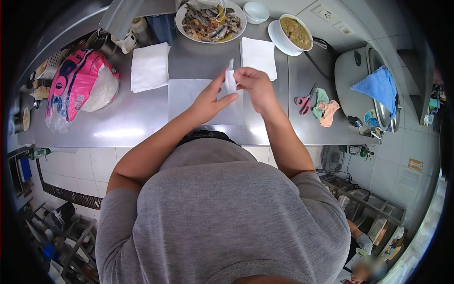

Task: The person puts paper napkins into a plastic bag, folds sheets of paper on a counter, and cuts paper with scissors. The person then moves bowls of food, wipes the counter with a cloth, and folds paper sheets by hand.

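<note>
Above a pale rectangular sheet on the steel counter, my left hand and my right hand meet around a small white napkin roll. A clear or pale tip sticks out of the roll's top; what it is, I cannot make out. The fingers of my right hand pinch the roll from the right. My left hand supports it from the left, its thumb stretched toward the roll. One stack of white napkins lies left of the sheet, another white stack behind my right hand.
At the back are a plate of fish, small white bowls and a bowl of soup. Pink scissors and cloths lie right, near a large cooker. A pink bag stands left. Another person is at lower right.
</note>
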### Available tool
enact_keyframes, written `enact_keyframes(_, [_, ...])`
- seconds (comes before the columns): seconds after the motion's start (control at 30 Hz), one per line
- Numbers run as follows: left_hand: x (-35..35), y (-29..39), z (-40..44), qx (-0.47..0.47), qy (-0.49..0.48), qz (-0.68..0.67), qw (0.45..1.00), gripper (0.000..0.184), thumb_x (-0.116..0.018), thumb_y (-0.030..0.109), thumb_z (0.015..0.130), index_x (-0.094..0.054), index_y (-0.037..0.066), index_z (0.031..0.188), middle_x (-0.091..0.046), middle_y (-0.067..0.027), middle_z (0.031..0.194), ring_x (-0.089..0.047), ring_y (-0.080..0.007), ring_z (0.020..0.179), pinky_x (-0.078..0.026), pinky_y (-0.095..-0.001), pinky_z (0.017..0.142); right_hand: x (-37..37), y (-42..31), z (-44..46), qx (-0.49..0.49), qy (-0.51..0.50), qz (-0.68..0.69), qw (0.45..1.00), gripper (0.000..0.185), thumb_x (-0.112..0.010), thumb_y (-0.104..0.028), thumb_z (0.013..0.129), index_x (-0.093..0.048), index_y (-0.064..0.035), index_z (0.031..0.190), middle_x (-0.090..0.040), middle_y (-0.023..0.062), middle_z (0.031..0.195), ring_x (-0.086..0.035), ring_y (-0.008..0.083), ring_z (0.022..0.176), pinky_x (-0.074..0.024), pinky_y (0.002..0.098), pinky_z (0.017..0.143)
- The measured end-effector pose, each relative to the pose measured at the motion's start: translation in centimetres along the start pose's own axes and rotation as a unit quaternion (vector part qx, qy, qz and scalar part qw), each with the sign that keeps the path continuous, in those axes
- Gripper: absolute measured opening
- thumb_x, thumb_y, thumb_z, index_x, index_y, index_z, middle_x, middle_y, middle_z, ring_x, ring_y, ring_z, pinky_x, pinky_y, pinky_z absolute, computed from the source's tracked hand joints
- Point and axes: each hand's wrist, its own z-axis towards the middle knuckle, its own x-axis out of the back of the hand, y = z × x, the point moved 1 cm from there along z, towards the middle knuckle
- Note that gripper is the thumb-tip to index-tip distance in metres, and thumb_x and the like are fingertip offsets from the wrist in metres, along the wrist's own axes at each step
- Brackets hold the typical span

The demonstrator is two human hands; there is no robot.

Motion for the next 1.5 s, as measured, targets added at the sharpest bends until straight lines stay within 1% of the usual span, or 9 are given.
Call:
enact_keyframes(0.2, [1.7,1.5,-0.5,0.214,0.131,-0.237,0.939,0.029,-0.052,0.017,0.096,-0.055,-0.004,0.117,-0.065,-0.0074,0.100,-0.061,-0.0117,0.087,-0.049,-0.0262,0.078,-0.9,1.1,-0.8,0.005,0.083,0.125,0.989,0.007,-0.055,-0.010,0.092,-0.058,-0.0046,0.090,-0.057,-0.0006,0.076,-0.051,0.0093,0.070,-0.0439,0.0247,0.068])
enact_keyframes(0.33, [4.1,-0.1,-1.4,0.102,0.302,-0.239,0.917,0.019,-0.058,0.010,0.091,-0.059,-0.003,0.106,-0.066,-0.0054,0.091,-0.060,-0.0105,0.076,-0.049,-0.0237,0.070,0.4,2.4,-2.4,0.086,0.181,0.104,0.974,0.002,-0.055,-0.007,0.092,-0.053,-0.0068,0.093,-0.055,-0.0018,0.076,-0.048,0.0070,0.068,-0.0413,0.0232,0.065])
enact_keyframes(0.73, [10.9,-2.1,-6.9,0.217,0.314,-0.167,0.909,0.013,-0.066,0.014,0.087,-0.060,0.003,0.087,-0.063,-0.0027,0.076,-0.056,-0.0077,0.063,-0.046,-0.0216,0.059,6.3,6.6,-2.8,0.022,0.220,0.060,0.973,0.011,-0.051,-0.005,0.093,-0.062,-0.0040,0.095,-0.057,-0.0019,0.078,-0.046,0.0050,0.065,-0.0372,0.0205,0.060])
enact_keyframes(0.87, [11.1,0.8,-6.3,0.173,0.301,-0.181,0.920,0.013,-0.067,0.014,0.087,-0.059,0.004,0.086,-0.062,-0.0011,0.074,-0.055,-0.0066,0.062,-0.044,-0.0206,0.058,4.9,-3.3,-3.6,0.375,0.372,-0.056,0.847,0.013,-0.051,-0.003,0.090,-0.064,-0.0036,0.090,-0.061,0.0013,0.078,-0.055,0.0111,0.075,-0.0430,0.0261,0.066])
enact_keyframes(0.97, [9.2,2.4,-5.0,0.183,0.282,-0.218,0.916,0.012,-0.067,0.014,0.087,-0.059,0.006,0.085,-0.062,-0.0005,0.074,-0.054,-0.0058,0.061,-0.043,-0.0199,0.058,5.5,-5.1,-0.5,0.517,0.333,-0.369,0.696,0.014,-0.051,0.001,0.083,-0.064,-0.0030,0.089,-0.064,0.0075,0.083,-0.060,0.0240,0.082,-0.0470,0.0328,0.074])
enact_keyframes(1.1, [7.2,1.0,-3.9,0.187,0.262,-0.214,0.922,0.012,-0.065,0.014,0.088,-0.060,0.003,0.089,-0.063,-0.0017,0.077,-0.055,-0.0054,0.064,-0.043,-0.0196,0.059,8.4,5.6,9.1,0.335,0.041,-0.474,0.813,0.019,-0.056,0.002,0.077,-0.065,-0.0053,0.091,-0.065,0.0120,0.093,-0.060,0.0323,0.086,-0.0485,0.0392,0.078])
enact_keyframes(1.2, [6.3,3.0,-3.6,0.181,0.270,-0.208,0.923,0.016,-0.059,0.014,0.092,-0.061,-0.001,0.098,-0.063,-0.0018,0.080,-0.053,-0.0054,0.067,-0.043,-0.0206,0.061,4.0,5.4,6.8,0.348,0.088,-0.524,0.772,0.014,-0.062,-0.005,0.078,-0.066,-0.0078,0.091,-0.065,0.0099,0.088,-0.062,0.0274,0.081,-0.0496,0.0371,0.075])
enact_keyframes(1.3, [5.8,3.0,-4.1,0.127,0.261,-0.127,0.949,0.018,-0.056,0.015,0.094,-0.062,0.000,0.103,-0.063,-0.0012,0.081,-0.053,-0.0049,0.068,-0.044,-0.0219,0.062,-3.3,2.6,1.1,0.137,-0.006,-0.239,0.961,0.017,-0.071,-0.016,0.081,-0.064,-0.0054,0.092,-0.063,0.0041,0.088,-0.061,0.0145,0.079,-0.0492,0.0278,0.071])
enact_keyframes(1.5, [3.7,4.5,-4.3,0.043,0.137,0.124,0.982,0.042,-0.053,0.004,0.091,-0.050,0.007,0.133,-0.062,-0.0210,0.114,-0.063,-0.0274,0.100,-0.047,-0.0301,0.085,-7.1,1.4,-2.0,0.090,-0.013,-0.061,0.994,0.020,-0.074,-0.017,0.079,-0.062,-0.0019,0.087,-0.062,0.0035,0.086,-0.060,0.0120,0.081,-0.0496,0.0255,0.069])
